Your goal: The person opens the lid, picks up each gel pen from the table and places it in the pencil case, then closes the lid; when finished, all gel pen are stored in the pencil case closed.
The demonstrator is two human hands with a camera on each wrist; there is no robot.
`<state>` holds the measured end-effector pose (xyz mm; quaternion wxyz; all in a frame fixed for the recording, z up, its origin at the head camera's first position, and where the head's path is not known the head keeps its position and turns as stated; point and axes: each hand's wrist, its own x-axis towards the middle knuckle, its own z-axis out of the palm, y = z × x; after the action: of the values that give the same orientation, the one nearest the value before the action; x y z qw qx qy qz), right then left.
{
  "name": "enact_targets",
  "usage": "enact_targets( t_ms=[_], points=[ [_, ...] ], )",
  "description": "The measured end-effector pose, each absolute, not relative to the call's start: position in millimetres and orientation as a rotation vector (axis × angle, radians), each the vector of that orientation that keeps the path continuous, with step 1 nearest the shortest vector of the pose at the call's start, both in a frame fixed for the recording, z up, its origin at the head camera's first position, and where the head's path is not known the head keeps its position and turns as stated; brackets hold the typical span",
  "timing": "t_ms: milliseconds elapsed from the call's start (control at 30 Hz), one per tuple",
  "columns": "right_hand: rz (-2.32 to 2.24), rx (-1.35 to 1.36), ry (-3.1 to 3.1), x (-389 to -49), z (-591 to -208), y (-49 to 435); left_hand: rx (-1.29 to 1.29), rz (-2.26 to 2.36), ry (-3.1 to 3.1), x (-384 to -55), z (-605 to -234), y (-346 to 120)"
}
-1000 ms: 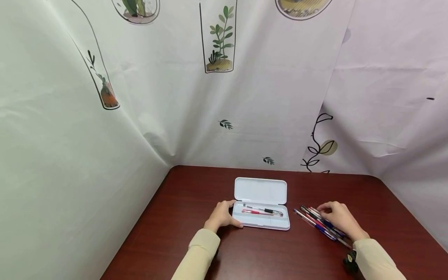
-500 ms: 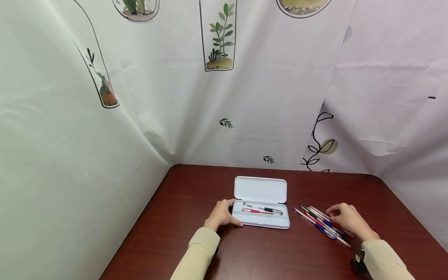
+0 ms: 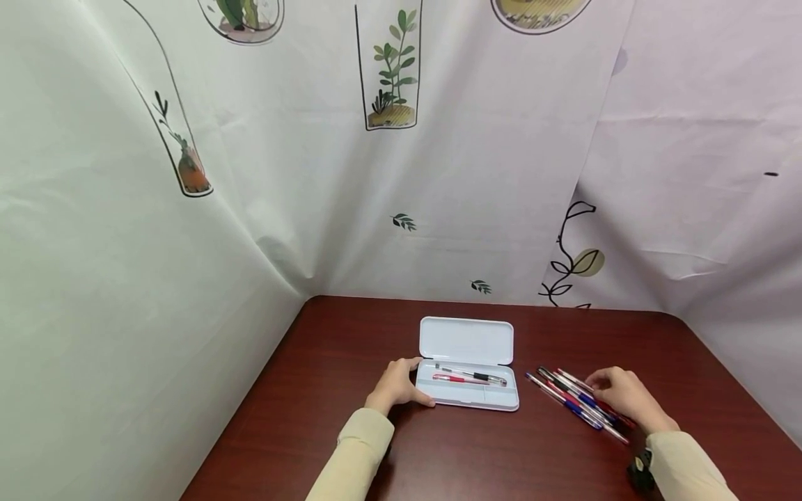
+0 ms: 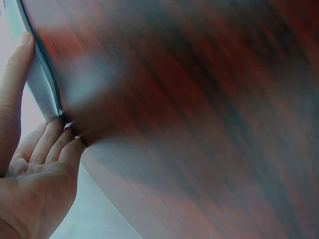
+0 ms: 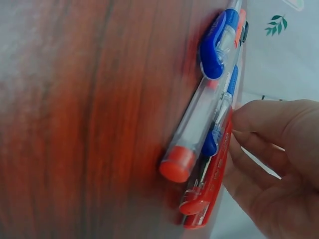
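A white pencil case (image 3: 501,400) lies open on the table, its lid (image 3: 466,341) tipped back. In it rest a red pen (image 3: 447,378) and a black pen (image 3: 482,377). My left hand (image 3: 395,385) grips the case's left end, thumb at the front edge and fingers round the back corner. To the right of the case, several red, blue and black pens (image 3: 564,398) lie in a slanted bunch. At the bunch's right side my right hand (image 3: 626,398) pinches a red pen (image 5: 215,174) between thumb and fingertips. Blue-clipped pens (image 5: 214,55) lie close beside it.
The dark red-brown wooden table (image 3: 476,459) ends at a pale printed cloth (image 3: 476,209) hanging behind and along the sides. A dark object (image 3: 640,472) shows below the right sleeve.
My right hand has moved a little to the right, and the red pen at its fingers shows more apart from the bunch. My left hand keeps its hold on the pencil case.
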<state>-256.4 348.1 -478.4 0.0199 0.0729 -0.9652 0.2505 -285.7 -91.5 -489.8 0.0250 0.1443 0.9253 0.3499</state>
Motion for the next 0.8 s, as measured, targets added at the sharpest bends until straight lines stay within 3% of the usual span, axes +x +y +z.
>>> enact_targets(
  t_ms=[800],
  points=[
    [0.895,0.204,-2.916,-251.2,-481.4,343.7,0.462,1.108,2.881,-283.4,-494.5,-92.1]
  ],
)
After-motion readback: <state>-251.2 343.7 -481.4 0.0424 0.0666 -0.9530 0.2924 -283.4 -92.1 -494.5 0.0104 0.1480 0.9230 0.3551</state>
